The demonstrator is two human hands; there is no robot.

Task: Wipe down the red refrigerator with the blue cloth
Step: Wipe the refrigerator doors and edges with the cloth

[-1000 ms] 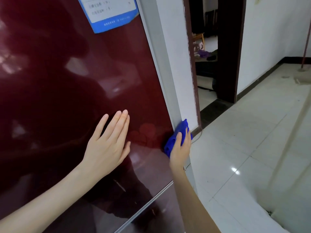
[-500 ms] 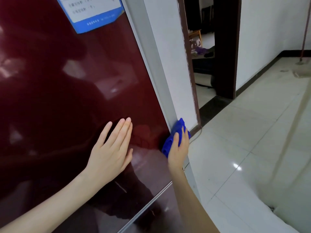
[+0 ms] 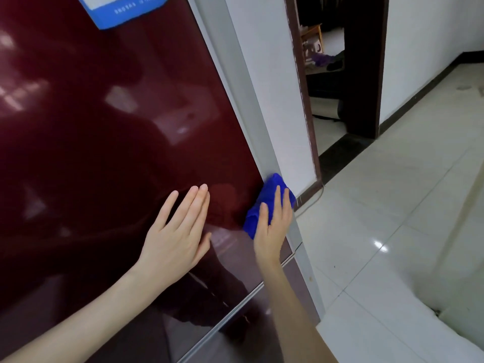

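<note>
Red refrigerator (image 3: 104,140): the glossy door front fills the left of the view, with a blue-bordered label (image 3: 125,11) at the top edge. Blue cloth (image 3: 264,200): bunched against the door's right edge, above the seam between the doors. Right hand (image 3: 272,231): presses the cloth there, fingers straight over it. Left hand (image 3: 175,242): flat on the door, fingers extended, near the cloth but apart from it.

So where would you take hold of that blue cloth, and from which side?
I'd pinch the bunched top fold of the blue cloth, which pokes out past the fingertips of the right hand. Come from the open right side: its back lies against the refrigerator door edge, so only front and right look free.
</note>
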